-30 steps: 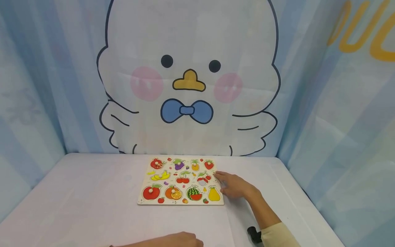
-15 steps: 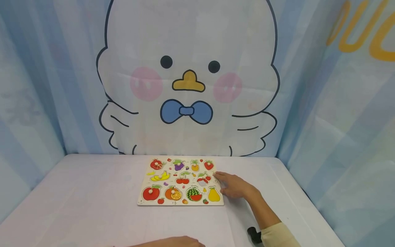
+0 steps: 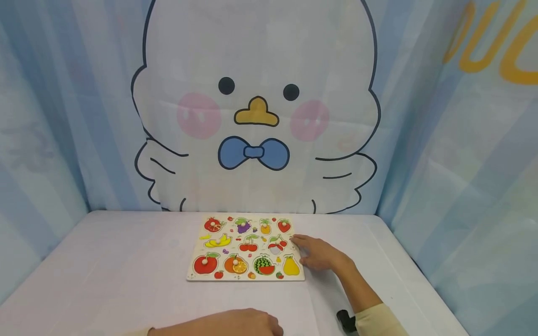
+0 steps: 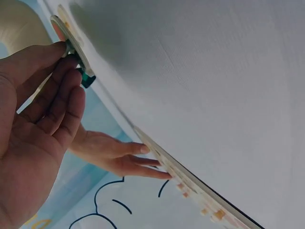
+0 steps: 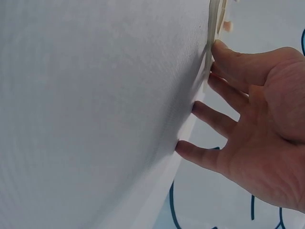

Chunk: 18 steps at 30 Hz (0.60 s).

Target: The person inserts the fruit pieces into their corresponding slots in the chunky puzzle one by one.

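A flat fruit puzzle board lies toward the back of the white table. The right hand rests at its right edge, with thumb and fingers spread; in the right wrist view the thumb touches the board's edge and other fingertips meet the cloth. At the front, the left hand is partly cut off by the frame. In the left wrist view it pinches a thin, flat puzzle piece between thumb and fingers, above the table. A dark green bit shows by the piece; its picture is turned away from view.
White cloth covers the table. Another thin pale piece with orange on it shows behind the held one. A black object sits beside the right sleeve. A curtain with a cartoon bird stands behind the table.
The left hand has come slightly farther into the head view, shifting right and up. The right hand and the board stay in place.
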Tool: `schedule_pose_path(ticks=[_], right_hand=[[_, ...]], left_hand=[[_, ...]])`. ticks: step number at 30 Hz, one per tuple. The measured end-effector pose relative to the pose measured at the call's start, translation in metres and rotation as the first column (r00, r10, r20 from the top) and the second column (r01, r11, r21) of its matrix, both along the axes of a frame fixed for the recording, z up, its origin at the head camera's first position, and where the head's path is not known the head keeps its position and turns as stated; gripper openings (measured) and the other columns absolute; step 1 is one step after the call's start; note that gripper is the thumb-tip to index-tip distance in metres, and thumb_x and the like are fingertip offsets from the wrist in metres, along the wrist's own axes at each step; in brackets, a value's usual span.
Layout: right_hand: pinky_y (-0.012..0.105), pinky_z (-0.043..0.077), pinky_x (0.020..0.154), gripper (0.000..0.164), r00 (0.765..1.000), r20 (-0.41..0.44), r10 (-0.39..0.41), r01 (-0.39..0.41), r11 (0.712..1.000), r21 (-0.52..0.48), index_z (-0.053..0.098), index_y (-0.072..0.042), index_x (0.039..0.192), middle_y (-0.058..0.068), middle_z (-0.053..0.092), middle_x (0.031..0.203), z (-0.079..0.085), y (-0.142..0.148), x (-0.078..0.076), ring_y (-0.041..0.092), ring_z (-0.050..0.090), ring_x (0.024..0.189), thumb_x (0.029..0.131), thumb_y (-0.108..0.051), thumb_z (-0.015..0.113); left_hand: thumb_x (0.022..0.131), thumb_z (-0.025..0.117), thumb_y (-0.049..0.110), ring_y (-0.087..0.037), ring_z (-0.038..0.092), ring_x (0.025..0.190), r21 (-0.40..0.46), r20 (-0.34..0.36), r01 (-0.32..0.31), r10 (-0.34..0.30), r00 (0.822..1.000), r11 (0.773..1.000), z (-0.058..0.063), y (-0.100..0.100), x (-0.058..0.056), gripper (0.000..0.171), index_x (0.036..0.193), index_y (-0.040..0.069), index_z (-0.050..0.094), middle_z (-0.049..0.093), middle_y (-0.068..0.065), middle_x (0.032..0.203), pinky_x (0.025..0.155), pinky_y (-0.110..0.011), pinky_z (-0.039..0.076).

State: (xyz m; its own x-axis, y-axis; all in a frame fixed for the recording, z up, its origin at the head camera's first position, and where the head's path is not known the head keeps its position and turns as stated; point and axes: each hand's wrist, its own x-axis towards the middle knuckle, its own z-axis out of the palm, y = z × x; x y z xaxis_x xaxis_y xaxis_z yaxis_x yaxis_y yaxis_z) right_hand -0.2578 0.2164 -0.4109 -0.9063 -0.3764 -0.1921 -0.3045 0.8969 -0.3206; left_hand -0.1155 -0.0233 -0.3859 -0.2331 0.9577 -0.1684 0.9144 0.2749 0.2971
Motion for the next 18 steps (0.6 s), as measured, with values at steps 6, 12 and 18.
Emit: schedule_pose_path(ticks=[6,12,18], right_hand=[[0.056,0.037,0.120,0.063,1.000,-0.004,0.006,-0.006,1.000,0.000,0.053,-0.015,0.153,0.005,0.046,0.163,0.000,0.000,0.001,0.034,0.043,0.150,0.094,-0.015,0.075],[0.055,0.038,0.120,0.063,1.000,-0.007,0.009,-0.009,1.000,0.001,0.053,-0.015,0.153,0.005,0.046,0.163,0.000,0.000,0.001,0.033,0.044,0.150,0.095,-0.015,0.075],[0.056,0.038,0.119,0.062,1.000,-0.001,0.016,-0.016,1.000,-0.007,0.053,-0.014,0.153,0.006,0.046,0.162,0.002,0.000,0.002,0.034,0.044,0.149,0.094,-0.014,0.075]], left_hand=[[0.100,0.071,0.035,0.012,0.059,0.091,0.061,-0.065,0.016,-0.012,0.998,0.998,0.003,-0.003,-0.012,0.023,0.118,0.024,0.080,0.076,0.014,0.108,0.085,0.000,0.044],[0.097,0.075,0.025,0.010,0.056,0.082,0.075,-0.027,-0.085,0.087,0.996,0.994,0.003,-0.006,-0.023,0.015,0.110,0.024,0.081,0.072,0.017,0.096,0.081,0.000,0.043],[0.095,0.078,0.020,0.010,0.054,0.079,0.094,-0.074,-0.135,0.142,0.987,0.986,0.004,-0.008,-0.033,0.013,0.106,0.025,0.082,0.068,0.019,0.091,0.076,-0.002,0.045]])
